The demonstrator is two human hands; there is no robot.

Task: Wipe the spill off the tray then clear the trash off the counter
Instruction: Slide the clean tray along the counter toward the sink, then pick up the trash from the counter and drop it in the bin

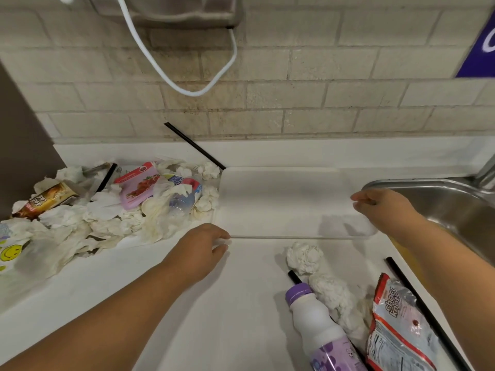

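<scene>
Head view. The tray (281, 202) lies flat on the counter (214, 303), mid-frame, its right end beside the sink (455, 204). Its surface reads plain white.

Your left hand (201, 247) is at the tray's near-left corner. The fingers are curled, with the rim running between fingertips and thumb, a pinch on the corner.

Your right hand (380, 207) is at the tray's right end, fingers loosely bent and pointing left. Its shadow falls on the tray a little apart from it. You cannot tell whether it touches the rim or holds anything.

Left of the tray is a trash heap: crumpled tissues (107, 223), a pink pack (136, 188), a clear bottle (184, 199) on its side, a brown wrapper (48, 199) and a smiley bag (12, 253). The tissues touch the tray's left edge.

The far straw (195, 145) leans on the tiled wall behind the tray's far-left corner.

Nearer you, right of centre, a tissue ball (304, 257) sits just off the tray's near edge. A purple bottle (318, 325) lies on its side, a snack bag (399, 325) is beside it, and the near straw (423, 309) lies along the counter edge.
</scene>
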